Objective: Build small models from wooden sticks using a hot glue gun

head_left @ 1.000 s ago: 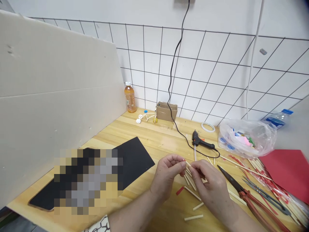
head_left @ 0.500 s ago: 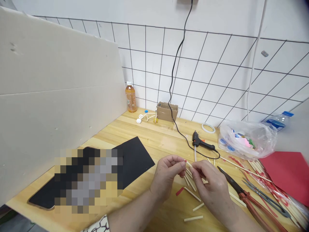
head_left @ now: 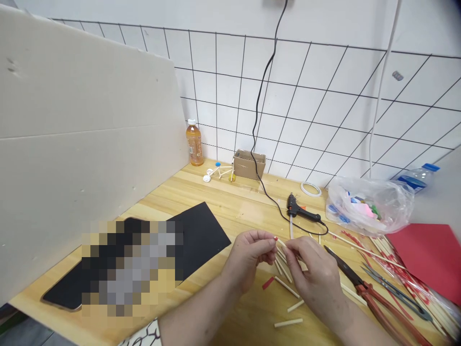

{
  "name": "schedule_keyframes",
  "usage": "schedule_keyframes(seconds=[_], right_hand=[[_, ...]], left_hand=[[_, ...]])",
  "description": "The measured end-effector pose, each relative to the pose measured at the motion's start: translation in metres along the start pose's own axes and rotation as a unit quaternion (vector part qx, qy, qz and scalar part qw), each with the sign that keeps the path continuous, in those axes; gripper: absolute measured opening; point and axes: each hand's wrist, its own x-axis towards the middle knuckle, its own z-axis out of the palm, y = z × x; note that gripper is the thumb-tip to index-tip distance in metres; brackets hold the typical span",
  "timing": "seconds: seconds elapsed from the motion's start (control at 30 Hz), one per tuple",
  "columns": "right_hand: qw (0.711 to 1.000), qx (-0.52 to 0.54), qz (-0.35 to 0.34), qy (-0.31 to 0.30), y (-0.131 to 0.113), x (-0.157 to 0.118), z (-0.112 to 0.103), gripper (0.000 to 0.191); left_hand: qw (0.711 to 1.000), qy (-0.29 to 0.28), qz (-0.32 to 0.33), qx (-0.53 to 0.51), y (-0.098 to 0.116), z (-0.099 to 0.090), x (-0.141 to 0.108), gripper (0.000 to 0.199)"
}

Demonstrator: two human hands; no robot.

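Between both hands is a short pale wooden stick (head_left: 281, 242) with a bit of red at its far-left end. My left hand (head_left: 252, 252) pinches that red end between thumb and fingertips. Gripping the other end, my right hand (head_left: 312, 269) has its fingers closed, and they hide part of the stick. Below the hands, several cut stick pieces (head_left: 288, 323) lie on the wooden table (head_left: 216, 307), beside a small red strip (head_left: 268, 283). Long-handled pliers or cutters (head_left: 363, 288) with red-brown grips lie right of my right hand.
A black glue gun (head_left: 302, 211) with its cord lies beyond the hands. Scissors-like tweezers (head_left: 396, 290), red paper (head_left: 427, 259) and a plastic bag (head_left: 370, 206) are at right. Black paper (head_left: 201, 240) and a phone (head_left: 65, 288) are at left. A cardboard box (head_left: 249, 166) stands by the wall.
Both hands stay nearly in place, holding the stick. The left fingertips have shifted slightly around its red end. The camera view has tilted a little.
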Motion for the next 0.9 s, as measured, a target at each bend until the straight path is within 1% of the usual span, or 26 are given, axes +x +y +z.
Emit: schedule_keyframes(seconds=[0.2,0.37,0.57,0.9], right_hand=[[1.000,-0.017,-0.010,0.005,-0.0004,0.0003,0.0005,0.010],[0.999,-0.029,-0.020,0.006,0.0007,0.0001,0.0009,0.010],[0.999,-0.026,-0.033,0.024,0.0009,0.0005,0.0017,0.010],[0.997,-0.039,-0.054,0.029,0.0002,0.0012,0.0022,0.012]], left_hand=[[1.000,0.010,-0.019,0.016,0.0017,-0.0011,0.0010,0.017],[1.000,0.008,-0.020,0.017,0.0025,-0.0016,0.0010,0.017],[1.000,0.001,-0.016,0.019,0.0043,-0.0025,0.0006,0.014],[1.000,0.003,-0.018,0.022,0.0043,-0.0015,0.0011,0.019]])
